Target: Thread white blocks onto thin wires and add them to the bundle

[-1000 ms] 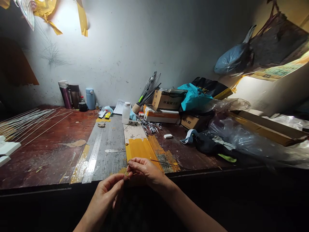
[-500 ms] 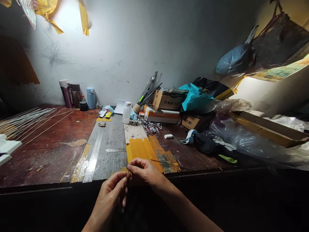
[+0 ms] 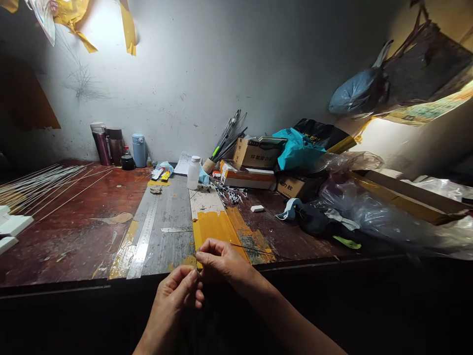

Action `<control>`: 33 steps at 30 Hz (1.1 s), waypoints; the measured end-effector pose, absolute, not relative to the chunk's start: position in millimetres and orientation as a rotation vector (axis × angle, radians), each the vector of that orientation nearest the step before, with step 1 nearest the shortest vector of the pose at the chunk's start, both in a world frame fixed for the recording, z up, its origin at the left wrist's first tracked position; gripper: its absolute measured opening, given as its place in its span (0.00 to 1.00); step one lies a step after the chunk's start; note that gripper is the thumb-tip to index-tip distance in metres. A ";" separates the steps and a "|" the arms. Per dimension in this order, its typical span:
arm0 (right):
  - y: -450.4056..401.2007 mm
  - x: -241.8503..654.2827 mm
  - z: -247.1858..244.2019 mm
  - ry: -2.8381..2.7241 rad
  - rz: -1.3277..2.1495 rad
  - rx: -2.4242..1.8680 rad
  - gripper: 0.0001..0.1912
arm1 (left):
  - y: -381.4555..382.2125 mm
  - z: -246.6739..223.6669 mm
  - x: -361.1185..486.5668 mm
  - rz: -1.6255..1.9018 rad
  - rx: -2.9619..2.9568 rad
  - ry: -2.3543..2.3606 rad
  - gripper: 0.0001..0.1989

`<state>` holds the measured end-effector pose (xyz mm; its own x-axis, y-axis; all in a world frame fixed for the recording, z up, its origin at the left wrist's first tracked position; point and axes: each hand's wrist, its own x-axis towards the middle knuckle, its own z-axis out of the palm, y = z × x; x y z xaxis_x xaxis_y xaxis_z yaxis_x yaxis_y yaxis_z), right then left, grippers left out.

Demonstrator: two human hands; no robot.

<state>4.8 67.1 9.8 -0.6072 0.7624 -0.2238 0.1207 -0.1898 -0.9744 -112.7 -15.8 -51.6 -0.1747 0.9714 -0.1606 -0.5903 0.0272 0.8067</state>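
My left hand (image 3: pixel 177 291) is closed in a pinch just below the table's front edge, thumb against forefinger. My right hand (image 3: pixel 219 259) pinches close above it, over the front of a yellow taped strip (image 3: pixel 214 229). Something very thin seems to run between the two sets of fingertips, too small and dark to name. Beside my right hand, thin black rods (image 3: pixel 258 250) lie across the tabletop. Left of the hands are a steel ruler (image 3: pixel 148 231) and a short metal strip (image 3: pixel 177 230) on a grey board (image 3: pixel 173 207).
A white-capped plastic bottle (image 3: pixel 193 172) stands behind the yellow strip. Small black-and-white pieces (image 3: pixel 234 195) lie near cardboard boxes (image 3: pixel 258 152). Long thin rods (image 3: pixel 48 180) spread at left, near flasks (image 3: pixel 139 150). Plastic bags (image 3: pixel 373 209) crowd the right.
My left fingertips have shifted slightly right and down, opening a small gap below my right fingertips. My right hand has stayed nearly in place, still pinching.
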 end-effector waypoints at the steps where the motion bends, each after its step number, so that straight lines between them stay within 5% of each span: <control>1: 67.2 5.0 10.0 -1.587 1.874 -1.022 0.24 | -15.8 -51.0 -112.5 1.530 0.553 0.922 0.15; 15: 70.9 2.3 -2.7 -1.402 2.124 -0.770 0.20 | -13.8 -44.2 -116.7 1.493 0.643 0.933 0.15; 29: 55.4 -0.4 7.0 -1.641 1.947 -0.876 0.19 | -14.5 -33.3 -144.2 1.483 0.730 1.196 0.20; 33: 51.2 -1.3 7.5 -1.727 1.874 -0.900 0.14 | -15.1 -23.2 -155.1 1.379 0.753 1.171 0.15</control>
<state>-1.3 51.2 7.5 -0.6939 0.7001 -0.1687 0.1110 -0.1275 -0.9856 -155.1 -15.1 -23.2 -0.1752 0.9679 -0.1804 -0.3345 0.1138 0.9355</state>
